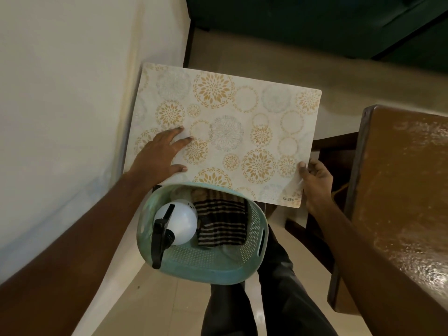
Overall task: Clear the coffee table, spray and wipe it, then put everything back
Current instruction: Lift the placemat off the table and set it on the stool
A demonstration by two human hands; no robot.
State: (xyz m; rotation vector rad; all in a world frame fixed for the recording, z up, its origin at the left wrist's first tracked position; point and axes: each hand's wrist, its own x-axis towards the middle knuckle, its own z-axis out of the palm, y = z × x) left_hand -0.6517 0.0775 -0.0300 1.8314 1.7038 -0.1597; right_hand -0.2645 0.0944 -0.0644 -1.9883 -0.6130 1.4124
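We hold placemat [228, 132]: left hand [157, 154] spread flat on top, right hand [315, 180] pinching 4 o'clock edge. Risk: mat sagging, knocking basket [206, 265] at 6 o'clock.

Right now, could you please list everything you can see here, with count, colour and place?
Placemat: one, cream with gold and grey floral circles, centre, held flat.
Basket: one, teal, below the placemat's near edge.
Spray bottle: one, white with black trigger, in the basket's left side.
Cloth: one, dark with pale stripes, folded in the basket.
Wooden table: one, brown, right.
Left hand: flat on the placemat.
Right hand: gripping the placemat's right edge.
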